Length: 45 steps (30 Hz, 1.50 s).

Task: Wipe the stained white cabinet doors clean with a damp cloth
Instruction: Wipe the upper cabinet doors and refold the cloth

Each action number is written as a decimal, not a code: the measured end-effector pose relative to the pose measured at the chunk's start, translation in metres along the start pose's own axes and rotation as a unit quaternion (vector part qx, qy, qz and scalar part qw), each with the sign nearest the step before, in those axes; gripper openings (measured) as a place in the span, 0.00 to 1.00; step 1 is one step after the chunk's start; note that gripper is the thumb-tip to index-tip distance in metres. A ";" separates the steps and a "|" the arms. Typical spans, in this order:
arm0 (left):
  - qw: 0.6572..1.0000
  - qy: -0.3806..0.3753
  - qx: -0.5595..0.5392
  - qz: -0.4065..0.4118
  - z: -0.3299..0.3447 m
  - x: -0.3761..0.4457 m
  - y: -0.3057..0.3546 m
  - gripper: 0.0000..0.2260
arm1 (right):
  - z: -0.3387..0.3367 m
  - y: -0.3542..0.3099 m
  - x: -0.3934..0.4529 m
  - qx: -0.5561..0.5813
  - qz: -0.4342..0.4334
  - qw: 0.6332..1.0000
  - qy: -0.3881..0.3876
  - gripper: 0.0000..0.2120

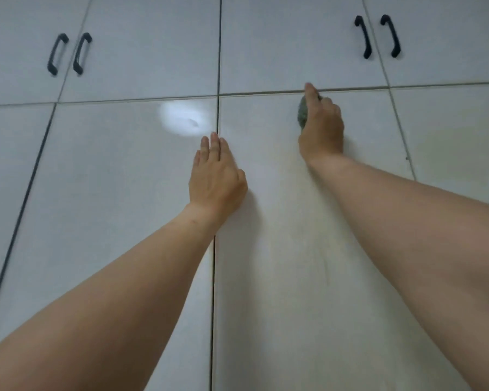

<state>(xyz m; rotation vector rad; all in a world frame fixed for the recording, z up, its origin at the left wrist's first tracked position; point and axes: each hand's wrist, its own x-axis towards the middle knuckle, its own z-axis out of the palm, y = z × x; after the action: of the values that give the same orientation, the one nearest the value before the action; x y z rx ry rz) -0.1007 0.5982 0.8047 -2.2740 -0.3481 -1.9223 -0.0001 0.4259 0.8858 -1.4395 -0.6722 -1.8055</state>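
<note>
My right hand (321, 128) clamps the bunched grey-green damp cloth (302, 114) against the tall white glossy cabinet door (294, 249) just under its top edge, the stained length running straight below, while my left hand (215, 176) lies flat beside.

Single view only, taken from the person's head. The camera faces the white cabinet doors (130, 179) at close range, about an arm's reach off, and tilts upward along them. Both forearms enter from the bottom edge and extend away from the lens. The black handles (68, 53) of the upper doors sit near the top edge. Wide-angle distortion bends the door seams outward toward the frame sides.
</note>
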 end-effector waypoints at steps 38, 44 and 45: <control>0.998 0.028 -0.041 -0.044 0.014 -0.034 0.032 0.34 | -0.043 0.106 -0.041 -0.100 -0.021 0.995 0.020 0.11; 0.998 0.019 -0.021 -0.048 0.015 -0.036 0.036 0.32 | -0.031 0.078 -0.050 0.013 0.089 0.996 0.029 0.12; 0.998 0.017 -0.024 -0.053 0.015 -0.036 0.038 0.30 | -0.024 0.062 -0.058 0.001 -0.023 0.999 -0.024 0.14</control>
<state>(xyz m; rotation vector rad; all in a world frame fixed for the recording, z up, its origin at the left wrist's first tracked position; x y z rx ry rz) -0.0825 0.5628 0.7684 -2.2942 -0.4323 -2.0385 0.0421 0.3820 0.8217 -1.4819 -0.7382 -1.8097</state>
